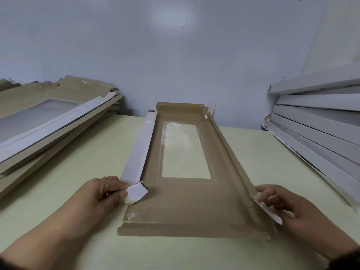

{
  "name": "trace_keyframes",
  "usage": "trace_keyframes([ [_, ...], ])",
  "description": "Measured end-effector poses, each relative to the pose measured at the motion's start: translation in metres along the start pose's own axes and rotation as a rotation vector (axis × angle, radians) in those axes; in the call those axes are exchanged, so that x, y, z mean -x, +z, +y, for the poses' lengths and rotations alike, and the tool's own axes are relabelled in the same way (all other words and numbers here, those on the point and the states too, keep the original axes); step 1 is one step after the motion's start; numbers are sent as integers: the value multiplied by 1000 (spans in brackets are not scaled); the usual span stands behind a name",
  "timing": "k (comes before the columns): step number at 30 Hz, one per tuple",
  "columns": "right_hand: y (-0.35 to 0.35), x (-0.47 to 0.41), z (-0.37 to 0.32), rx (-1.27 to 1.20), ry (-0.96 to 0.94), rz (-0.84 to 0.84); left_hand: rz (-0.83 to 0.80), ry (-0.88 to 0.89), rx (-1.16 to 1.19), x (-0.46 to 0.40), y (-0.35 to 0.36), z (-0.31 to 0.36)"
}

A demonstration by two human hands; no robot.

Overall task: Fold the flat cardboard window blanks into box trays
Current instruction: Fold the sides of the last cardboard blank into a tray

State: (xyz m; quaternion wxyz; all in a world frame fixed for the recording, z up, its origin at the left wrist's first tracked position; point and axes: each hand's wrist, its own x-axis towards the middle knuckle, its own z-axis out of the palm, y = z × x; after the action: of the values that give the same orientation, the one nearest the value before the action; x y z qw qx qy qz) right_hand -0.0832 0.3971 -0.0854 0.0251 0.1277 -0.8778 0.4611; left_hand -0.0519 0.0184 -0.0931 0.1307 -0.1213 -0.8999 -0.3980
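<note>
- The pale worktop point(97, 152) carries everything and runs back to a grey-blue wall point(175, 55).
- A stack of flat blanks point(48, 121), brown with white edges and a clear window showing on top, lies along the worktop's left edge.
- A pile of white folded trays point(315, 123) sits along the right edge, reaching the back right corner.
- The window blank point(185, 207) lies brown side up at the middle of the worktop, its clear window toward the back; its far end flap stands up, its left side flap point(136, 151) is raised showing white, and its right side flap point(231, 156) is folded up.
- The left hand point(101, 197) pinches the small white corner tab point(136, 192) at the near end of the left flap.
- The right hand point(288, 209) grips the near end of the right flap, fingers curled round its edge.
</note>
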Motion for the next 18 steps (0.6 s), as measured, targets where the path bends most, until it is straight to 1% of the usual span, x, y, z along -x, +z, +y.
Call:
trace_keyframes([
  [2,1,1,-2,-13,4,-28,-1,6,-5,0,0,-1],
  [8,-4,2,-2,52,14,-106,-5,-6,10,0,0,1],
  [11,-6,2,0,64,24,-121,-18,-14,21,0,-1,0],
  [18,-10,-1,6,-90,105,-122,-18,-61,40,0,-2,1],
])
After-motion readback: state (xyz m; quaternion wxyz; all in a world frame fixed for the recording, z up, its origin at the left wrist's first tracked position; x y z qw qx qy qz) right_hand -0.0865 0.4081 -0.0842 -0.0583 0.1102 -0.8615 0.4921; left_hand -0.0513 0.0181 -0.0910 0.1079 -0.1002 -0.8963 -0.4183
